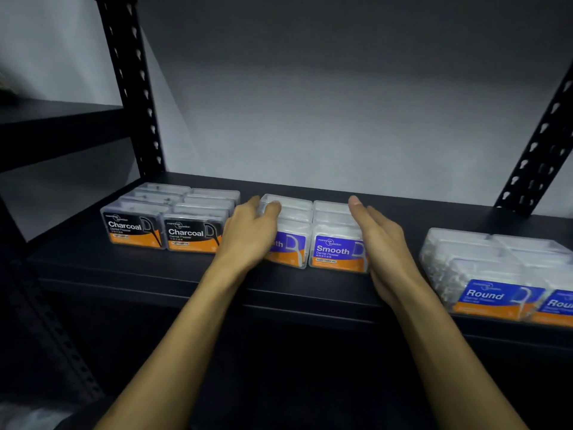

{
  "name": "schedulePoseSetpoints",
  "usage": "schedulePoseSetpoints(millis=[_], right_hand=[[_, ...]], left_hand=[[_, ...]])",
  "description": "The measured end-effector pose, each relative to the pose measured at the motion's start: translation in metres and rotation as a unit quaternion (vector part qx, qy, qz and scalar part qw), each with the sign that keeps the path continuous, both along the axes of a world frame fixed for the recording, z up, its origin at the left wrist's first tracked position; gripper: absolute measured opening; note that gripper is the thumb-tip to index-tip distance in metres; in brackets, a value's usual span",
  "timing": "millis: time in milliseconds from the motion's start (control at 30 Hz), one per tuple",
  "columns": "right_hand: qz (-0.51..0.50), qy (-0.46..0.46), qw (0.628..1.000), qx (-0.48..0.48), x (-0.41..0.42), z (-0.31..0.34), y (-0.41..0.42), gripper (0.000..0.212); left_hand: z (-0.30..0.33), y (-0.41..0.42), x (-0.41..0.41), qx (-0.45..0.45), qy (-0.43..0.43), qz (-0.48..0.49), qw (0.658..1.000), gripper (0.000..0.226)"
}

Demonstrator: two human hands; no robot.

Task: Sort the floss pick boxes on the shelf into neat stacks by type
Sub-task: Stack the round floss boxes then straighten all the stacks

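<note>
Three groups of clear floss pick boxes stand on the black shelf [173, 274]. Black-labelled Charcoal boxes [164, 218] form two rows at the left. Purple Smooth boxes [313, 234] form two rows in the middle. Blue Round boxes [499, 274] sit at the right, partly cut off by the frame edge. My left hand [251, 231] presses against the left side of the Smooth group, thumb lying on top of a box. My right hand [381, 237] lies flat against the group's right side with straight fingers.
Black perforated shelf posts rise at the back left [136, 97] and back right [539, 147]. A white wall [310, 103] closes the back of the shelf. Another dark shelf [55, 119] lies to the left. Gaps separate the three box groups.
</note>
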State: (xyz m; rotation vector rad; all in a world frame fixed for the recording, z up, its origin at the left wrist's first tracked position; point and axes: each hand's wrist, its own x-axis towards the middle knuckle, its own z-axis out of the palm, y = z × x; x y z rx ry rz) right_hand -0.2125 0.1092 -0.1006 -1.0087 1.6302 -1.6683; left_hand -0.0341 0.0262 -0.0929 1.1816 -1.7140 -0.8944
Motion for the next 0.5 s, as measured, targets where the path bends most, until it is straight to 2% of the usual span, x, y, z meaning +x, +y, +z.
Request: schedulePoseSetpoints(millis=[100,167,367,500], right_hand=[[-0.012,0.028,1.000,0.005,0.004,0.000,0.001,0.056],[-0.009,0.030,0.999,0.002,0.005,0.001,0.002,0.046],[0.026,0.030,0.999,0.006,0.003,0.005,0.005,0.038],[0.045,0.014,0.999,0.000,0.001,0.009,0.006,0.019]], left_hand=[[-0.005,0.002,-0.002,-0.006,0.021,0.012,1.000,0.028],[-0.006,0.003,-0.002,-0.011,0.030,0.017,0.999,0.027],[-0.004,0.012,-0.004,-0.012,0.052,0.047,0.997,0.021],[-0.006,0.019,-0.006,-0.025,0.062,0.074,0.995,0.022]])
